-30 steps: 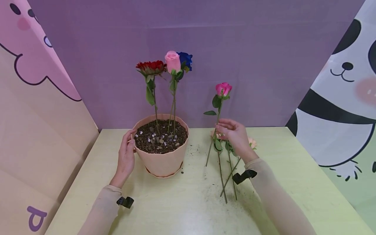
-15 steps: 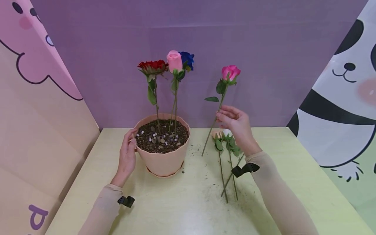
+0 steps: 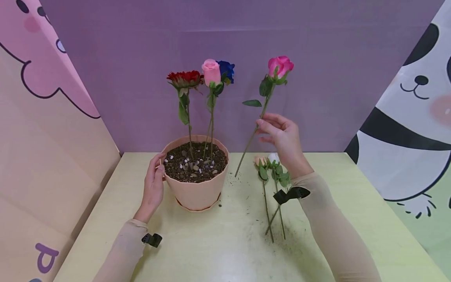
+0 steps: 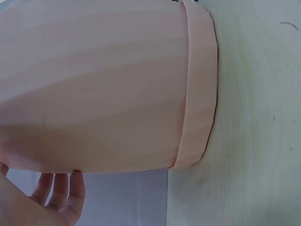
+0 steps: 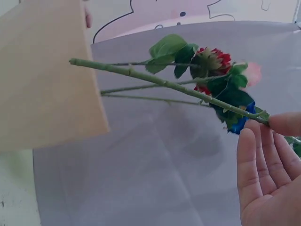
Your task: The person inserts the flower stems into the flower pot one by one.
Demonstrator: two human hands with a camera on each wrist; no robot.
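A peach flowerpot (image 3: 195, 194) full of dark soil and pebbles stands on the table. My left hand (image 3: 154, 190) holds its left side near the rim; fingertips (image 4: 76, 181) meet the pot wall in the left wrist view. A red flower (image 3: 184, 79), a light pink rose (image 3: 211, 72) and a blue rose (image 3: 227, 71) stand upright in the soil. To the right of the pot, my right hand (image 3: 283, 137) pinches the stem of a bright pink rose (image 3: 280, 69) between thumb and fingers. This rose tilts, bloom up to the right, its bare stem end (image 5: 75, 61) hanging free beside the pot.
Several more roses lie on the table below my right hand, with peach (image 3: 260, 161) and white (image 3: 273, 158) blooms and crossing stems. Soil crumbs dot the pale table (image 3: 225, 246). A purple backdrop (image 3: 141, 78) rises behind, with cartoon panels at both sides.
My right hand has lifted the bright pink rose off the table area, up and slightly left at the stem end. The left hand stays on the pot.
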